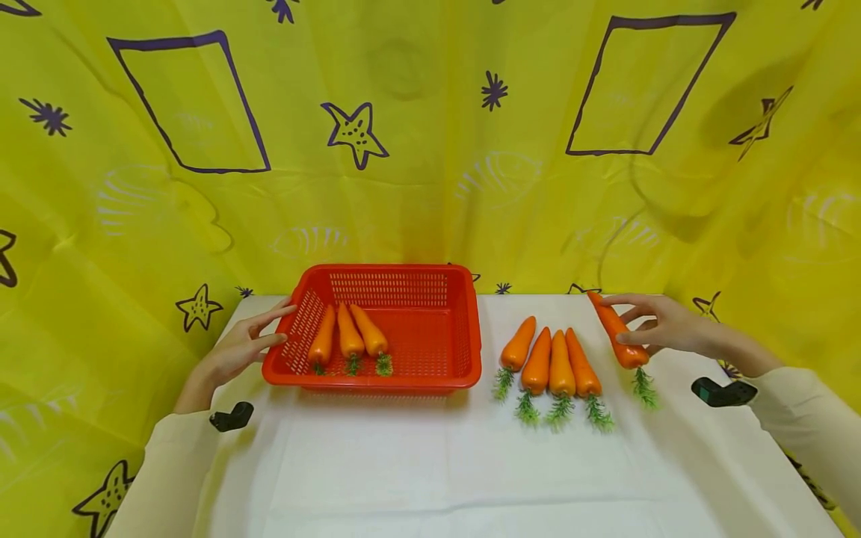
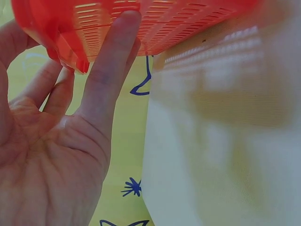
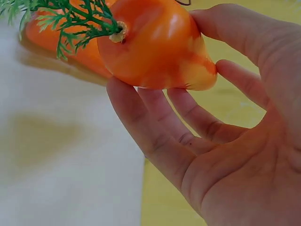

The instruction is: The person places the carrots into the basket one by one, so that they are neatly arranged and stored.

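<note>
White cloth covers the counter point(image 1: 430, 463), and on it the red basket point(image 1: 464, 329) serves as the landmark for everything else.

Left of the basket, the left hand point(image 1: 238, 347) rests against the basket's left wall with straight, relaxed fingers point(image 2: 110, 66); the left wrist view shows one fingertip pressed flat on the slotted plastic, holding nothing.

Inside the basket, close to its left wall, three carrots point(image 1: 348, 338) lie side by side with the green tops pointing toward the near rim.

Right of the basket, four loose carrots point(image 1: 551, 362) lie in a row on the cloth, touching or almost touching each other, tops also toward the person.

Further right of the basket, beyond this row, the right hand point(image 1: 662, 323) pinches a fifth carrot point(image 1: 617, 332) between thumb and fingers. This held carrot is just beside the row and looks lifted from the cloth, though I cannot tell this surely. In the right wrist view the fingers curl under its thick end, near the green top.

It seems the carrots go one by one from the cloth into the basket, and the step in hand is the picking up of the next one. The next move probably calls for carrying this carrot leftward over the row and the basket's right wall, then laying it beside the three, while the left hand steadies the basket.
</note>
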Motion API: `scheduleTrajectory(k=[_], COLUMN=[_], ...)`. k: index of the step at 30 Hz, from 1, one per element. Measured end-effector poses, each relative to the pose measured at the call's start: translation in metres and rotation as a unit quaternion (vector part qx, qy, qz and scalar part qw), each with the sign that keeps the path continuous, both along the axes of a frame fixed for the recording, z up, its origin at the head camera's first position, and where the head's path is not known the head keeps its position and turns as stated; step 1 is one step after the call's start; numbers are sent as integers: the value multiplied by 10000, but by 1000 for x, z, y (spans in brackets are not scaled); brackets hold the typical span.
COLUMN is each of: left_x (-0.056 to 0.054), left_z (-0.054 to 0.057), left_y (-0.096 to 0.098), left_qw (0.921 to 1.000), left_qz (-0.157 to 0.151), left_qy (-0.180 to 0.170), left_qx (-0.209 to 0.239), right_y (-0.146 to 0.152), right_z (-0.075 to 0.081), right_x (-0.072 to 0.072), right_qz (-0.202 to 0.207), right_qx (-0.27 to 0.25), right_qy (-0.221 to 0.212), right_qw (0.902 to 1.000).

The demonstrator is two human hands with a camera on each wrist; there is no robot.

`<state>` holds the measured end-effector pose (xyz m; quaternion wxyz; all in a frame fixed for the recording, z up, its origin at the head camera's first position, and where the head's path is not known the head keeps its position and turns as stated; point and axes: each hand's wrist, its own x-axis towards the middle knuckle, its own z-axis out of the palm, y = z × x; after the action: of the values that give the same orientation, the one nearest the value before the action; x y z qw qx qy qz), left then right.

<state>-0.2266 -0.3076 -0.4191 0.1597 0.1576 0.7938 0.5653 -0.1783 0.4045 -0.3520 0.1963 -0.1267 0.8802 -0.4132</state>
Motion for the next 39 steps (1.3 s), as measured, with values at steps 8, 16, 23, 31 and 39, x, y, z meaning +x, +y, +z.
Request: scheduleTrajectory(k=[8, 16, 23, 31, 39], left_x=[0, 2, 1, 1, 1], left_z=[-1, 0, -2, -3, -4], left_y=[0, 0, 0, 0, -1], left_qw=[10000, 10000, 10000, 10000, 9999], left_qz=[-20, 16, 49, 43, -15], left_qy=[39, 54, 57, 84, 131], left_qx=[-15, -17, -17, -17, 2], right_y=[-4, -14, -34, -62, -95], right_z=[21, 27, 38, 45, 49], right_x=[1, -3, -9, -24, -43], right_qz=[6, 85, 195, 477, 685], right_qx=[180, 201, 284, 306, 207], right_qy=[-119, 69, 112, 199, 127], right_qw=[9998, 9997, 9993, 9982, 9974])
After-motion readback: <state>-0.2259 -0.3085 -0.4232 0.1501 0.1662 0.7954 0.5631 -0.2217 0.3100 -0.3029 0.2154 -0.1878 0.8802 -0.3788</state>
